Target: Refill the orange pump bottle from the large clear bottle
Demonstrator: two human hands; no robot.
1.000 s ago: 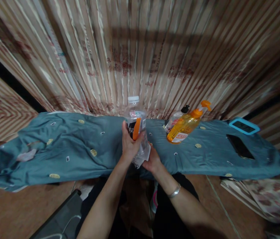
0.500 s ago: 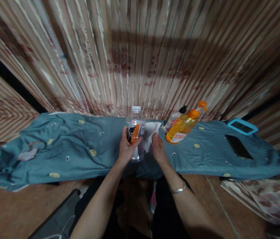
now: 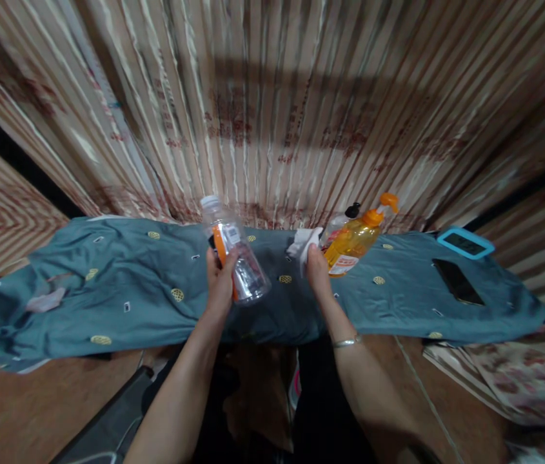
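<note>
My left hand (image 3: 220, 278) is wrapped round a clear plastic bottle (image 3: 251, 274) with a white cap and an orange and black label. The bottle leans with its cap toward the upper left, above the blue-green cloth (image 3: 146, 270). In my right hand (image 3: 318, 270) is a crumpled white tissue (image 3: 305, 242), gripped between the fingers. Just right of that hand stands an amber pump bottle (image 3: 355, 243) with an orange pump head. Partly hidden behind it is a clear bottle with a black top (image 3: 352, 210).
A blue-framed digital clock (image 3: 465, 243) and a dark phone (image 3: 458, 281) lie on the cloth at the right. A pale scrap (image 3: 46, 301) lies at the far left. Behind the cloth hangs a striped curtain (image 3: 262, 116).
My left hand has moved left with the bottle and tilted it from upright. My right hand has shifted right with the tissue, so the two are farther apart.
</note>
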